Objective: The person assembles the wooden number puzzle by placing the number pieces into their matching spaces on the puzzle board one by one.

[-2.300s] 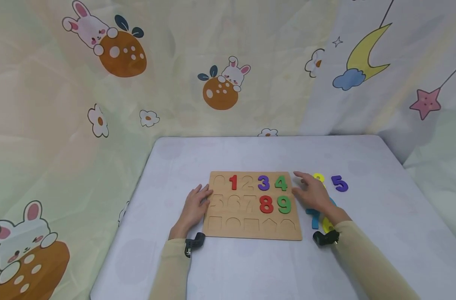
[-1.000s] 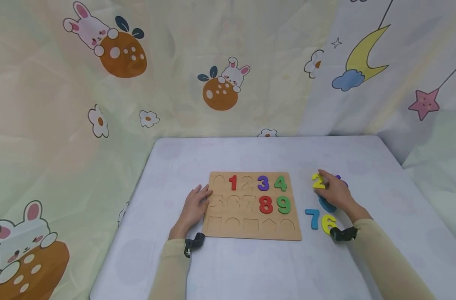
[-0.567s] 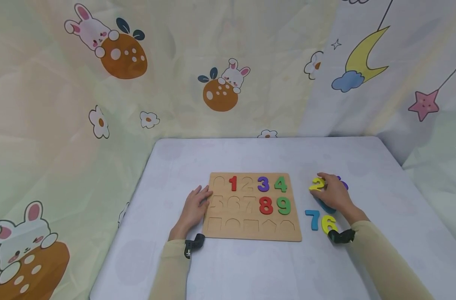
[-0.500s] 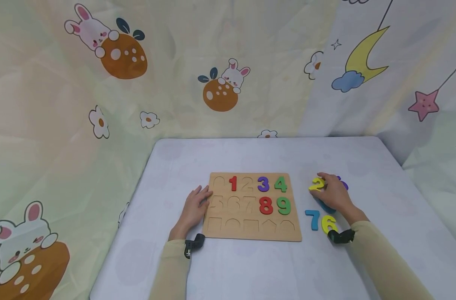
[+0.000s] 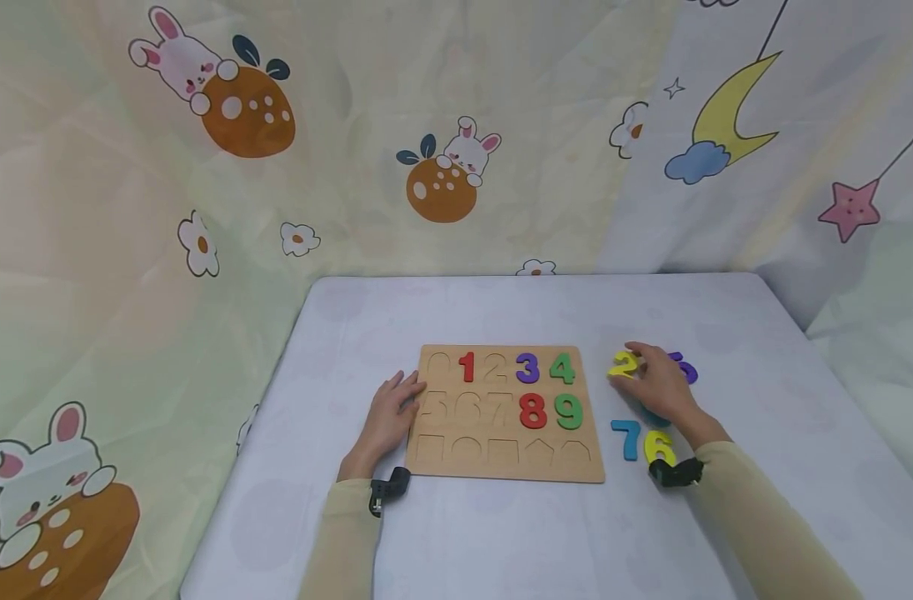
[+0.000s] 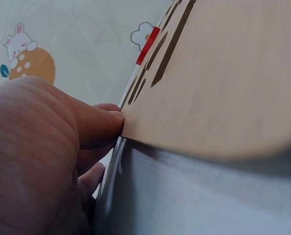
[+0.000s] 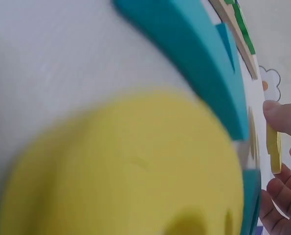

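Right of centre in the head view, I see the right hand (image 5: 659,386) pinching a yellow number 2 (image 5: 625,365) between thumb and fingers; left of centre, the left hand (image 5: 385,417), fingers relaxed, touches a wooden board's (image 5: 501,427) left edge

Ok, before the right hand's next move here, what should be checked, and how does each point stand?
1. Right-hand grip holds the yellow numeral 2 piece: ok, between thumb and fingers.
2. The 2-shaped recess in the flat tan wooden board is unfilled: ok.
3. Left-hand grip touches the board: ok, at its left edge.
4. The 2 is over its recess: not ok, it is off the board's right side.
5. The blue piece below the right hand can be identified: cannot tell, mostly hidden.
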{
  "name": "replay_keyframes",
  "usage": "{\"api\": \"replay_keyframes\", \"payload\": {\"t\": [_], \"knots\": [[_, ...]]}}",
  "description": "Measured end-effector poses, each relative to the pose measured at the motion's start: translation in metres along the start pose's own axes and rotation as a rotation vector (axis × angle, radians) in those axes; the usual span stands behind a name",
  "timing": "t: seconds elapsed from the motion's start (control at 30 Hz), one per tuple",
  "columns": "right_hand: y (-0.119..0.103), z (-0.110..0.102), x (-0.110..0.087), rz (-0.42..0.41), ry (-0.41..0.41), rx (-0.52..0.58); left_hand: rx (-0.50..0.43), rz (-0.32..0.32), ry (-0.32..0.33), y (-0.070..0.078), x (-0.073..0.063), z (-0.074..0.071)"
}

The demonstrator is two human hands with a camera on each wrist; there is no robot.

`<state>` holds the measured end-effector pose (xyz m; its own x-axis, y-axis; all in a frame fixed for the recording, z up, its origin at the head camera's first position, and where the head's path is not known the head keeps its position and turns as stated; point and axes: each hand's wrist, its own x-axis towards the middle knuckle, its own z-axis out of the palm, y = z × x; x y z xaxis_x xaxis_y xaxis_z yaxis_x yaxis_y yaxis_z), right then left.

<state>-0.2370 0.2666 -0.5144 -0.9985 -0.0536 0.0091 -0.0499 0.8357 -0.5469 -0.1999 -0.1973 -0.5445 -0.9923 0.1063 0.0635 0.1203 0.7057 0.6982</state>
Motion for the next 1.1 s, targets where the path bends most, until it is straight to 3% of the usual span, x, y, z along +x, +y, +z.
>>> {"api": "replay_keyframes", "payload": {"t": [0.5,1.1], "knots": [[-0.025,0.026,0.008,-0.003,-0.027,0.068,-0.004,-0.008,0.004,0.001,-0.001,-0.001],[-0.055,0.043,0.009,-0.056,-0.078,0.087,-0.004,-0.017,-0.002,0.001,0.0,-0.001]]}}
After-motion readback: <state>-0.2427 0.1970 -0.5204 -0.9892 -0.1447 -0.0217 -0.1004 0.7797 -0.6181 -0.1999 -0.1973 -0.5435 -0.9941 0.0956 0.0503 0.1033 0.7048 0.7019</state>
